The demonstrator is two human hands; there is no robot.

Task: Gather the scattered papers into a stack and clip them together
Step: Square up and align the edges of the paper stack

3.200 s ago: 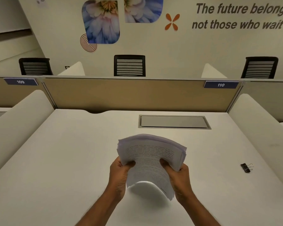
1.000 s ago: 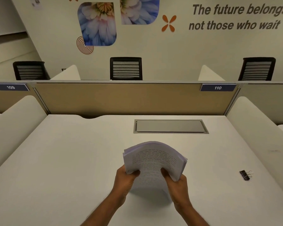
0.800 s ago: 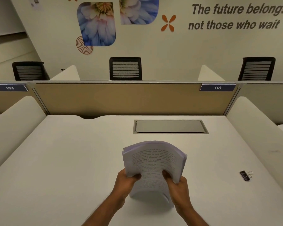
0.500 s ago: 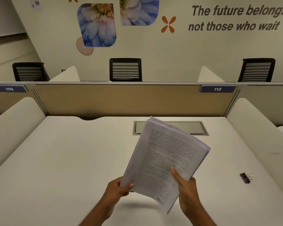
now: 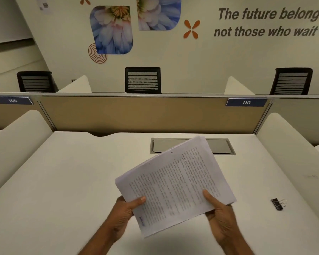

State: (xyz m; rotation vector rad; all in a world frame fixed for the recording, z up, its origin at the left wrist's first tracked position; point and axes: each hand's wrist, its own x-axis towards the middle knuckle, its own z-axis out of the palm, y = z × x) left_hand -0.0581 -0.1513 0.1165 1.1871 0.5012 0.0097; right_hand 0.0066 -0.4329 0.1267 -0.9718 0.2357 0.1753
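Two grips | left hand (image 5: 122, 215), right hand (image 5: 220, 217): paper stack (image 5: 173, 181) pinched between thumbs (image 5: 138, 200) above, fingers beneath

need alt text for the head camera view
The left hand and right hand hold a stack of printed papers tilted above a white desk, thumbs on top. A black binder clip lies on the desk to the right, untouched.

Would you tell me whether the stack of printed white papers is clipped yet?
Not clipped: the small black binder clip lies apart on the white desk, right of the paper stack.
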